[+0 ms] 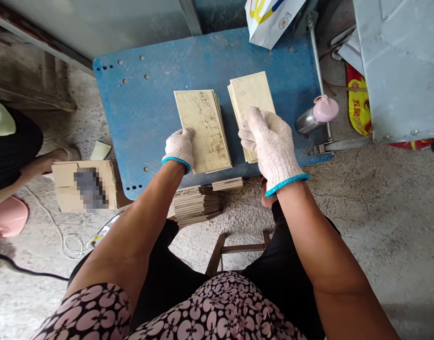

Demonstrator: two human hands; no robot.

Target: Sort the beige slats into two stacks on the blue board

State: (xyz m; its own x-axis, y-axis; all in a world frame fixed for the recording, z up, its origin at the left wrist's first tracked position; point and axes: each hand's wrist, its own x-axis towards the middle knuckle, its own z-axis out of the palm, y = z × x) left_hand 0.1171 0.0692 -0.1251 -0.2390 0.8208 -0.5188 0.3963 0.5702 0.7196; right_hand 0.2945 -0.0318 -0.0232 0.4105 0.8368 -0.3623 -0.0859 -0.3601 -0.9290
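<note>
Thin wooden panels sit in two stacks on the blue table (139,118), my left hand (179,148) clamping the left stack (204,130) and my right hand (269,141) the right stack (250,92) by their near ends; stiff, light, likely slippery, so I'd pinch the edges.

Little legible. Yellow Chinese characters on a red and yellow bag (357,101) at the right, too small to make out. Part of a yellow and blue logo plus a small round emblem on the white bag (269,19). Blurred patch on the cardboard box (85,186), unreadable.
</note>
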